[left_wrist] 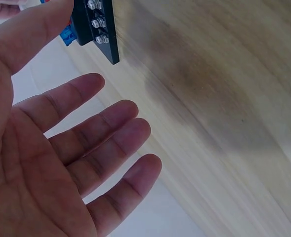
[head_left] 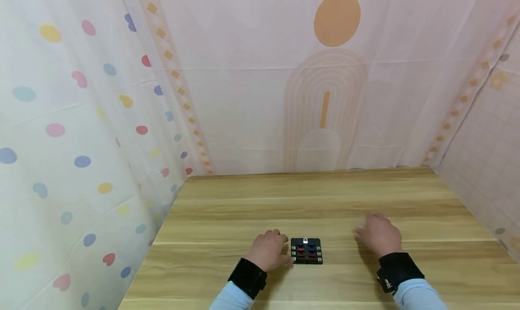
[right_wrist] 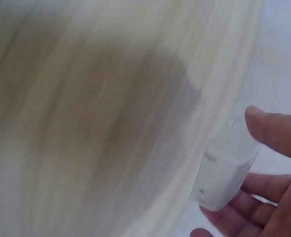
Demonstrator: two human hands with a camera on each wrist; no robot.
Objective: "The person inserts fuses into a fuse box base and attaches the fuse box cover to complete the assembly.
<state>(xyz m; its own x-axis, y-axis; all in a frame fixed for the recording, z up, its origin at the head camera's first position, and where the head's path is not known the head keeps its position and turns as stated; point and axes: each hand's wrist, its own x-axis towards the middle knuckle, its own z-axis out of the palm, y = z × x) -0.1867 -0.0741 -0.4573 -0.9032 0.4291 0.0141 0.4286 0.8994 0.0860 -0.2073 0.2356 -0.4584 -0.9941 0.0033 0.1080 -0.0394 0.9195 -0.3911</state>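
A black fuse block (head_left: pixel 306 251) with red and blue blade fuses lies on the wooden table. Silver screw terminals run along its sides. Just left of it is my left hand (head_left: pixel 268 250), fingers spread and thumb by the block's near left corner. The left wrist view has the fuse block (left_wrist: pixel 97 29) at the top, partly behind the thumb, and the palm bare. Off to the right, my right hand (head_left: pixel 381 235) is above the table. It holds a clear plastic cover (right_wrist: pixel 224 170) between thumb and fingers in the right wrist view; the head view hides this cover.
The wood-grain table (head_left: pixel 243 201) reaches back to a pale curtain (head_left: pixel 252 98) with arch patterns. A dotted curtain (head_left: pixel 101 134) hangs along the left side, and another pale curtain (head_left: pixel 487 165) borders the right. Black bands (head_left: pixel 248 276) wrap both wrists.
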